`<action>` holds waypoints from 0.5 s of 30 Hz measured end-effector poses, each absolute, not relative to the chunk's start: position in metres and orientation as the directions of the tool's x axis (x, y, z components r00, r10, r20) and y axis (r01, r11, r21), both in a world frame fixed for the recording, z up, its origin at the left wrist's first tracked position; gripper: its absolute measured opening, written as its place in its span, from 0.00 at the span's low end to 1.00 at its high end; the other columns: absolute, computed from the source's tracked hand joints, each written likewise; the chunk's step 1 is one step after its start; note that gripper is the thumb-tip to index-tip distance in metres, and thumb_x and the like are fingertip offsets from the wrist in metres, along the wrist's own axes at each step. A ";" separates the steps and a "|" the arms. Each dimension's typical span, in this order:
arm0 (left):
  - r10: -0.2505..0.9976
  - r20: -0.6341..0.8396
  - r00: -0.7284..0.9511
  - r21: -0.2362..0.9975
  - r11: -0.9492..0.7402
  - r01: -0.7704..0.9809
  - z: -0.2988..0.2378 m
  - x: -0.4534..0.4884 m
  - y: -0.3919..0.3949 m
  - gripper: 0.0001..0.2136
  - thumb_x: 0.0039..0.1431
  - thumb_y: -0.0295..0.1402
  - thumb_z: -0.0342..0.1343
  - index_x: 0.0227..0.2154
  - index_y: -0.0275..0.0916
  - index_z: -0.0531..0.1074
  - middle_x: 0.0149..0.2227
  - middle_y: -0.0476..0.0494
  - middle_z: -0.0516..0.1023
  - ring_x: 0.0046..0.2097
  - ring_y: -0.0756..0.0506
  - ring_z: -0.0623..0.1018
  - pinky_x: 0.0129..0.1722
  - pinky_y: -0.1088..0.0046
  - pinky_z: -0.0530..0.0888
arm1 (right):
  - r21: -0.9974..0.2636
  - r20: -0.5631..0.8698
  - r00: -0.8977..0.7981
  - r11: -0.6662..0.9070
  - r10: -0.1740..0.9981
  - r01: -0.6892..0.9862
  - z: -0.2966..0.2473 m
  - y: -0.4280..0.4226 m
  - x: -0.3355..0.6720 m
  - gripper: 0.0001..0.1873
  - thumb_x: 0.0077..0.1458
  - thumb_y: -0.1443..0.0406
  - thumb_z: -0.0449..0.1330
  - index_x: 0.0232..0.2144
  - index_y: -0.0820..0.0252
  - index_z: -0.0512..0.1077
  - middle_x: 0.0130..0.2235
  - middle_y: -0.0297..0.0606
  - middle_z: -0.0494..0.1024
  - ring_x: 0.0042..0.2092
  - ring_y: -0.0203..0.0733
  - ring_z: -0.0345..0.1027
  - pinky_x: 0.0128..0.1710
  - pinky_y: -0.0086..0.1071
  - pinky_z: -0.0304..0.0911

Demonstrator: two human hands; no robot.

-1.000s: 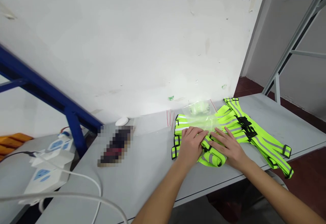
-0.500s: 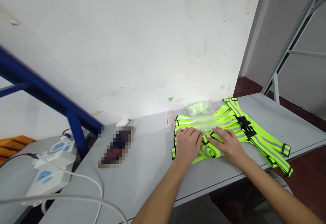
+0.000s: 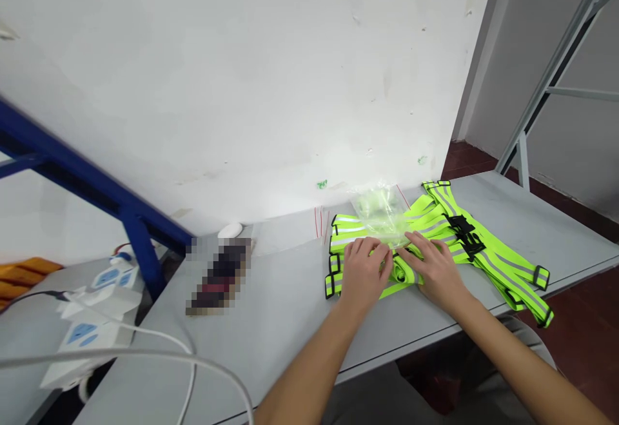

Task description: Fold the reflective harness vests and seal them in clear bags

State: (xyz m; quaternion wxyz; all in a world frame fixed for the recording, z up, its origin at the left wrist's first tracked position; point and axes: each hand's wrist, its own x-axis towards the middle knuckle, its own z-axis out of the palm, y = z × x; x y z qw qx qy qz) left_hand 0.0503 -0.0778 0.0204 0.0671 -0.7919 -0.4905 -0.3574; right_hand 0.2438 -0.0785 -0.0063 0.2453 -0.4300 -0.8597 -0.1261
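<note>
Both hands pressing flat on folded neon straps.

Left hand (image 3: 363,271) and right hand (image 3: 434,268) spread, palms down, gripping nothing, on the folded reflective vest (image 3: 397,275) at the grey table (image 3: 290,309) edge. Just behind the fingertips, a clear plastic bag (image 3: 380,211), seemingly holding green pieces. More vests (image 3: 488,254) to the right.

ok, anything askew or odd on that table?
Mostly tidy. One end of the neon reflective straps trails over the table front edge at right. Both hands, left hand and right hand, press flat on the folded bundle. No damage or spills visible.
</note>
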 end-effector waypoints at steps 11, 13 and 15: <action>0.741 0.573 0.349 0.245 -0.561 0.791 0.025 0.049 -0.079 0.06 0.60 0.25 0.50 0.34 0.39 0.71 0.40 0.41 0.73 0.42 0.43 0.69 0.41 0.65 0.66 | -0.081 0.526 -0.407 0.521 0.746 0.850 -0.003 -0.077 0.248 0.38 0.40 0.78 0.53 0.57 0.58 0.63 0.60 0.41 0.67 0.59 0.46 0.61 0.46 0.38 0.52; 0.759 0.566 0.323 0.244 -0.528 0.813 0.026 0.051 -0.081 0.05 0.59 0.26 0.50 0.32 0.39 0.70 0.40 0.41 0.73 0.42 0.43 0.69 0.40 0.65 0.66 | -0.085 0.530 -0.387 0.501 0.754 0.861 -0.002 -0.079 0.245 0.38 0.41 0.78 0.53 0.58 0.58 0.63 0.61 0.41 0.66 0.58 0.47 0.61 0.47 0.39 0.52; 0.767 0.564 0.305 0.252 -0.512 0.821 0.026 0.055 -0.083 0.05 0.59 0.27 0.50 0.30 0.39 0.70 0.39 0.42 0.73 0.41 0.43 0.69 0.39 0.65 0.65 | -0.081 0.537 -0.354 0.464 0.766 0.882 0.000 -0.080 0.242 0.39 0.41 0.78 0.54 0.58 0.59 0.62 0.61 0.41 0.65 0.58 0.48 0.60 0.47 0.39 0.51</action>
